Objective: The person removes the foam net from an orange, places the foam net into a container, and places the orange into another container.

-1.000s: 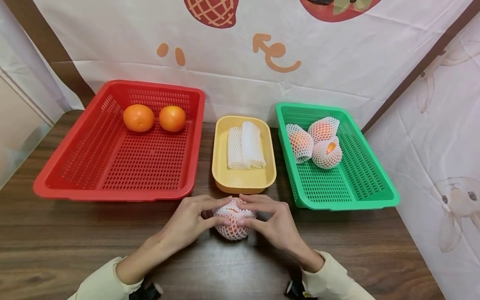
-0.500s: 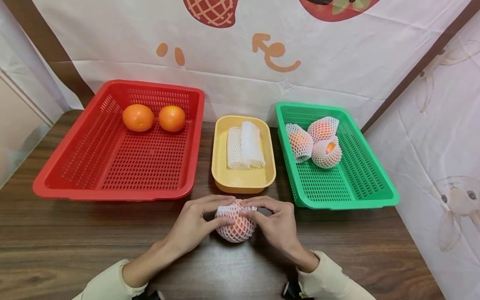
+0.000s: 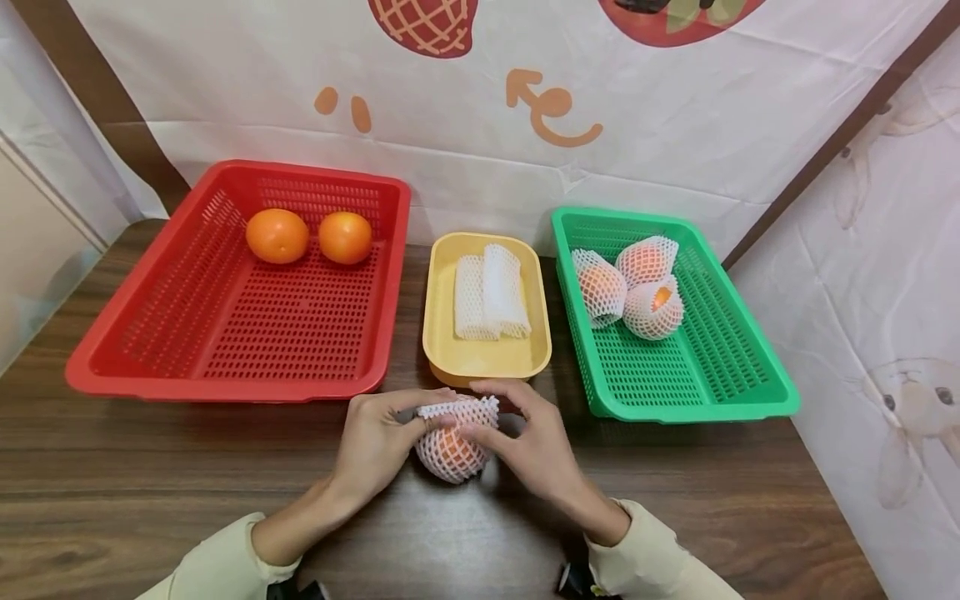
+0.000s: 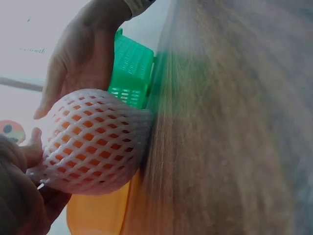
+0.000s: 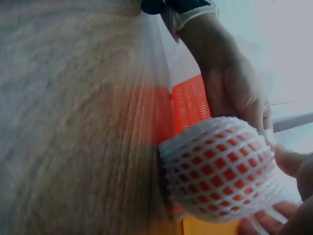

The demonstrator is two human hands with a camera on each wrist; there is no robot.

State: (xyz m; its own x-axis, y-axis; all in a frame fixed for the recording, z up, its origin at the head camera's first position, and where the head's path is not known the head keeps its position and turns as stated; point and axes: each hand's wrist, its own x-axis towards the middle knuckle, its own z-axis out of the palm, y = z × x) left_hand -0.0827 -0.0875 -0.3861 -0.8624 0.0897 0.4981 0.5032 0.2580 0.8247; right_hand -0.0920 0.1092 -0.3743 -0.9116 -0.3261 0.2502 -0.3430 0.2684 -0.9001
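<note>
We see left hand and right hand pinching foam net around orange, steadied on table; grip detail probably blurred.

My head view looks down over the brown wooden table; both wrist views sit close, sharing the white foam-netted orange.

The orange sits on the table near the front, in the middle. A white foam net covers it all round. The net's open end sticks up on top.
</note>
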